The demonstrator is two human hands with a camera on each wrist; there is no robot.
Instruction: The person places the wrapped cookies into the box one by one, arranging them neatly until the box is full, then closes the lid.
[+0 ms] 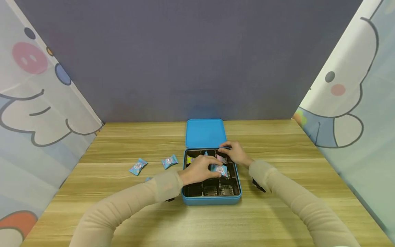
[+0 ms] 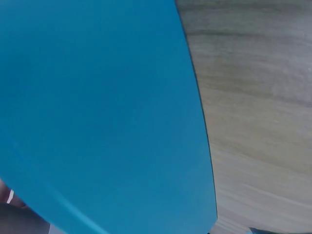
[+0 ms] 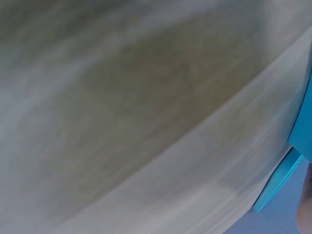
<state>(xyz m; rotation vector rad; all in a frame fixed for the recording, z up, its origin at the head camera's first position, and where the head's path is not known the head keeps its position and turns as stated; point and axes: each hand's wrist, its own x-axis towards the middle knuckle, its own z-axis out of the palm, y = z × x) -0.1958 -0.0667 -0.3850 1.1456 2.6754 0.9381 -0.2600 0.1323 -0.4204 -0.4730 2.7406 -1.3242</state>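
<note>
A blue tin box [image 1: 211, 200] with a black divided tray inside stands on the table, its lid [image 1: 206, 133] laid back behind it. My left hand [image 1: 200, 168] pinches a blue wrapped candy [image 1: 219, 169] over the right part of the middle row of compartments. At the back right corner, my right hand [image 1: 236, 152] holds the box's rim between thumb and fingers. A pink wrapped candy [image 1: 221, 159] sits in the compartment beneath it. In the back row there are also a yellow-green candy [image 1: 190, 159] and a partly hidden blue one [image 1: 206, 153].
Left of the box, two blue wrapped candies [image 1: 138, 166] [image 1: 169, 161] lie on the wooden table [image 1: 123, 199]. Another blue candy [image 1: 148, 179] peeks out behind the left sleeve. A dark grey panel [image 1: 197, 61] rises at the table's back edge, with printed curtains at both sides.
</note>
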